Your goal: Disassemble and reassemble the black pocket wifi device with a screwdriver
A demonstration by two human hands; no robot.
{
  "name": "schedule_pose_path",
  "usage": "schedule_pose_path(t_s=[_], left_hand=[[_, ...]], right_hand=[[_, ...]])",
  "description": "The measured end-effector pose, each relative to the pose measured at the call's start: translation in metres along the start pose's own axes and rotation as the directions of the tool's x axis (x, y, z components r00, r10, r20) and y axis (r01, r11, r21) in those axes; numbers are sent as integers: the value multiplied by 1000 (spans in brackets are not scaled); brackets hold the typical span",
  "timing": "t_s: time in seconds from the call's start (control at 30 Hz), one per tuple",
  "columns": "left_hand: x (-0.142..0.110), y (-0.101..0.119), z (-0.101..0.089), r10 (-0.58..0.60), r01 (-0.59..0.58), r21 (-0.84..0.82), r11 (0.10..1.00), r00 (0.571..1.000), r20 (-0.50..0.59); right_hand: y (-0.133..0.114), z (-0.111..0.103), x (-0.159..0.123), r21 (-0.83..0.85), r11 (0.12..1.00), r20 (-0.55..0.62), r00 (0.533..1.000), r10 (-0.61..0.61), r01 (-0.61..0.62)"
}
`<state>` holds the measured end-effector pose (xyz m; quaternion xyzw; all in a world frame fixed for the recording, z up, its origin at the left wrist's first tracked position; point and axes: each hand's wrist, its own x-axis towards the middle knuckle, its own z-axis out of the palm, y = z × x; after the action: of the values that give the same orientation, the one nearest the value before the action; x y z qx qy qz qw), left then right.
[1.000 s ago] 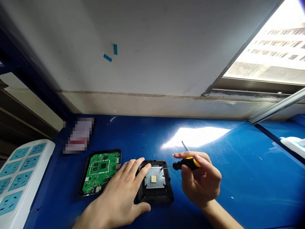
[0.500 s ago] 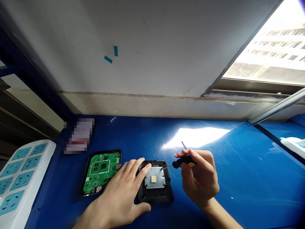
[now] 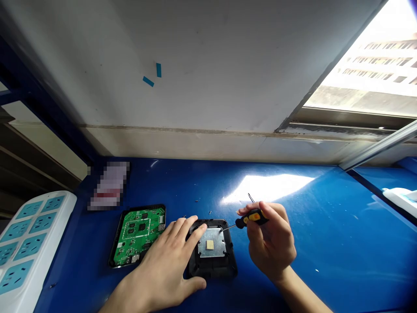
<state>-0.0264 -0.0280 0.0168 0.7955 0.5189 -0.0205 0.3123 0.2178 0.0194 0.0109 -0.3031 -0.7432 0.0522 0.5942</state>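
A black plastic cover (image 3: 213, 270) lies on the blue tabletop with its inside up. Screwed-down corners hold a silver metal plate (image 3: 216, 253) in it, and a small cream pad (image 3: 210, 244) sits on the plate. Across the cover's left side spans my left hand (image 3: 169, 256), index fingertip near the plate's far left corner and thumb at the near edge, bracing it. My right hand (image 3: 273, 243) is closed round a black and yellow screwdriver (image 3: 252, 218). The tip of its shaft meets the plate's far right corner; the screw head there is too small to make out.
Left of the cover, a green circuit board (image 3: 138, 230) rests in a black shell. Several tiny screws (image 3: 196, 201) are scattered beyond it. A white power strip (image 3: 65, 217) stands at the left, below a blurred-out pale item (image 3: 109, 184). A wall (image 3: 195, 145) bounds the table's far side.
The screwdriver has been turned in my right hand: more yellow and orange of its handle faces up. That hand has shifted slightly left. My left hand and the cover stay put.
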Motion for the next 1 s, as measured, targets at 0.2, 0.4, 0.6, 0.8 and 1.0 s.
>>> schedule_pose_path(t_s=[0.2, 0.4, 0.6, 0.8, 1.0], left_hand=[[-2, 0, -1, 0, 0, -7, 1000, 1000, -6], [-2, 1, -1, -5, 4, -17, 1000, 1000, -10], [-1, 1, -1, -3, 3, -9, 1000, 1000, -6], [0, 1, -2, -2, 2, -11, 1000, 1000, -15], [-3, 0, 0, 12, -14, -40, 999, 1000, -28]], right_hand=[[-2, -1, 2, 135, 991, 20, 1000, 13, -16], [-2, 0, 5, -14, 1000, -53, 998, -24, 23], [-5, -2, 1, 107, 994, -1, 999, 36, -35], [-2, -2, 4, 25, 1000, 0, 1000, -16, 16], [5, -7, 7, -137, 990, -185, 983, -3, -23]])
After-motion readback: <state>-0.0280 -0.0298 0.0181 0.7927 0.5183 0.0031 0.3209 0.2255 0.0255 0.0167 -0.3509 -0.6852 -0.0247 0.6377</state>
